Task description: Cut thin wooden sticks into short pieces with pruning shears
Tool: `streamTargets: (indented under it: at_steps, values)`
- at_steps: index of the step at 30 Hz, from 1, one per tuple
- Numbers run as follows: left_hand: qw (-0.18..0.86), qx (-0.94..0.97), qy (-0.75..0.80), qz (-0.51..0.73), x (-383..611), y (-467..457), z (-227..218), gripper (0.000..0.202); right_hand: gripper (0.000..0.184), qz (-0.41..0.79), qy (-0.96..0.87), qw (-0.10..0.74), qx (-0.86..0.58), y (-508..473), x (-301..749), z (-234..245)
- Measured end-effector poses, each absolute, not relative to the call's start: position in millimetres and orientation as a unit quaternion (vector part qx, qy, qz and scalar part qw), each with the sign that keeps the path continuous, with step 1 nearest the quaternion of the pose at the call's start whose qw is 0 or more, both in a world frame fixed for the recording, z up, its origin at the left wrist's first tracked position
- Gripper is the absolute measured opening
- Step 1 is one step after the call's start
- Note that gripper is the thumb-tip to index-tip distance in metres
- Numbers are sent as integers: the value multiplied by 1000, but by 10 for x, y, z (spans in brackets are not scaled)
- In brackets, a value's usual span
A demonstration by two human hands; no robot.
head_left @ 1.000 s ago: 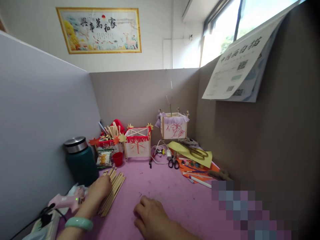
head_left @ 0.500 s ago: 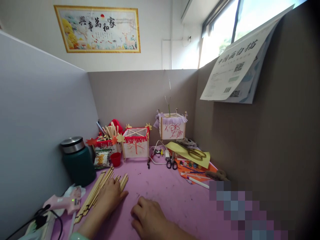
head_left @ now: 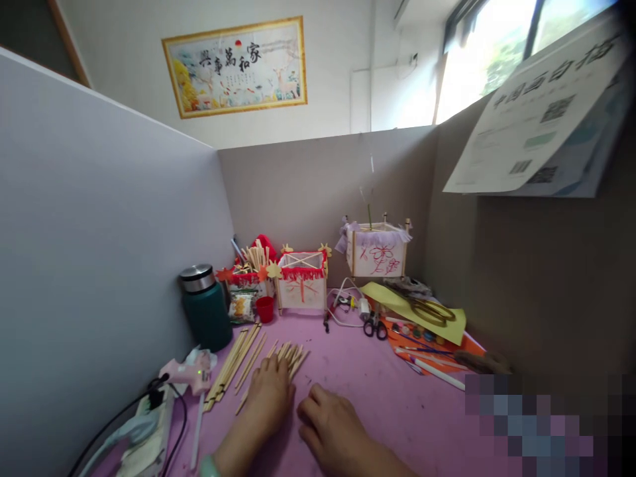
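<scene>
My left hand [head_left: 271, 394] lies over a loose group of thin wooden sticks [head_left: 297, 362] on the purple tabletop, its fingers bent down on them. The stick ends fan out past my fingertips, and the grip underneath is hidden. A few single sticks [head_left: 251, 363] lie just left of this hand. Beyond them is a row of sticks bound with dark bands [head_left: 231, 368]. My right hand [head_left: 335, 427] rests on the table to the right, fingers loosely curled and thumb apart, with nothing visible in it.
At left are a pink glue gun [head_left: 191, 372], a power strip [head_left: 149, 437] and a green flask [head_left: 206, 318]. Paper-sided stick boxes [head_left: 301, 291] and a red cup [head_left: 265, 309] stand behind. Scissors [head_left: 375, 326], a white cable and yellow paper [head_left: 387, 295] lie to the right.
The camera view has turned left. My left hand has shifted right with sticks beneath it, away from the banded row, leaving a few loose sticks between. My right hand keeps its curled pose.
</scene>
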State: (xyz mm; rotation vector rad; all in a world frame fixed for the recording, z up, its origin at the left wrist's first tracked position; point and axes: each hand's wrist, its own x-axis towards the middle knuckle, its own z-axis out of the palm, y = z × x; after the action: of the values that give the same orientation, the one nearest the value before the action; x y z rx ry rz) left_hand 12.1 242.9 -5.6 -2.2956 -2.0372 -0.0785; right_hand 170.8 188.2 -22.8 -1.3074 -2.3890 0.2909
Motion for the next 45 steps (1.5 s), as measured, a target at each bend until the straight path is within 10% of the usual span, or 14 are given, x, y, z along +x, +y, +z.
streamTargets:
  at_steps: [5,16,26,45]
  values:
    - [2,-676,-736,-29,-27,2566,-71,95,10,112,-855,201,-466,1894,1722,-212]
    - [38,-676,-736,3,13,2744,47,38,21,135,-864,185,-448,1877,1782,-92]
    - [70,-730,-679,-41,162,2590,47,53,28,87,-699,171,-689,2954,2558,254]
    - [-189,-696,-667,-185,1293,4013,-91,33,40,17,-557,194,-807,3894,2935,113]
